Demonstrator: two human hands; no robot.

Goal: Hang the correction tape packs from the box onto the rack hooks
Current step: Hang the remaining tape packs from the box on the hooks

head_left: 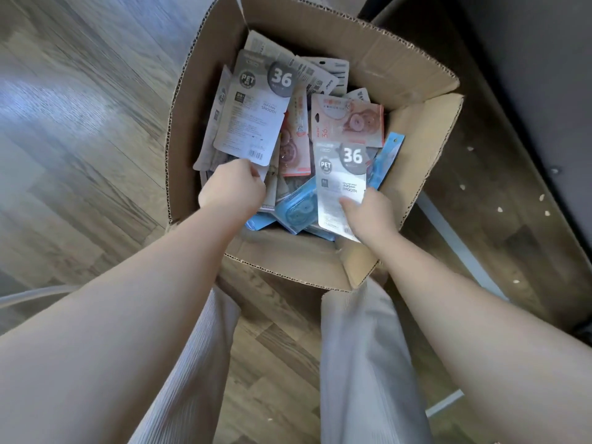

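Note:
An open cardboard box (pixel 416 75) stands on the floor, filled with several correction tape packs in grey, pink and blue. My left hand (pixel 232 189) grips the lower edge of a grey pack marked 36 (pixel 253 107), back side up, at the box's left. My right hand (pixel 371 213) holds a second grey pack marked 36 (pixel 341 181) by its lower end, thumb on its face, at the box's right. A pink pack (pixel 349 121) and a blue pack (pixel 296 209) lie loose among the rest. The rack hooks are out of view.
The box sits on a wood-pattern floor (pixel 80 123). A dark furniture base (pixel 512 155) runs along the right side, close to the box. My legs in light trousers (pixel 362 363) stand just below the box's near flap (pixel 288 257).

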